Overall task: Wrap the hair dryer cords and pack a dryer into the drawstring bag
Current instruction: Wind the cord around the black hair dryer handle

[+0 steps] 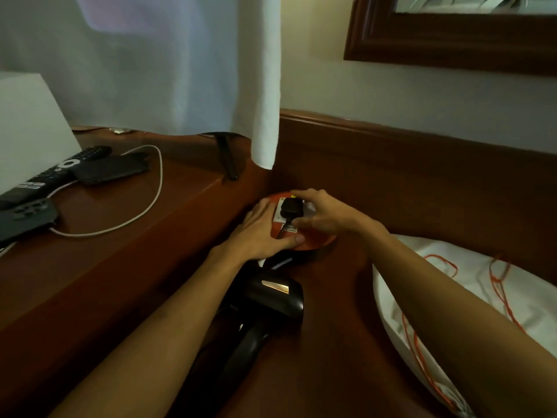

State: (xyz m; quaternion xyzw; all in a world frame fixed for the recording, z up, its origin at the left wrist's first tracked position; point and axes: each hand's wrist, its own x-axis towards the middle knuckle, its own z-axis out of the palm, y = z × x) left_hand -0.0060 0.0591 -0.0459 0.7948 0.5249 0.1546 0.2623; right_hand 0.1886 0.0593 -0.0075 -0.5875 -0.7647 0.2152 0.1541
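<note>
A black hair dryer point(271, 300) lies in the gap between the wooden table and the headboard, below my forearms. Its black plug point(290, 206) sits in a white socket on a round orange extension reel point(313, 241). My right hand point(324, 214) grips the plug with its fingers curled round it. Beside it, my left hand point(265, 230) presses flat on the orange reel, thumb stretched along its front. The dryer's cord is mostly hidden under my left hand.
A wooden table point(126, 236) at left carries remote controls point(57, 173), a dark pouch point(111, 168) and a white cable point(150, 203). A white curtain point(262, 86) hangs above. A white pillow point(446, 297) with a thin orange cord point(497, 285) over it lies at right.
</note>
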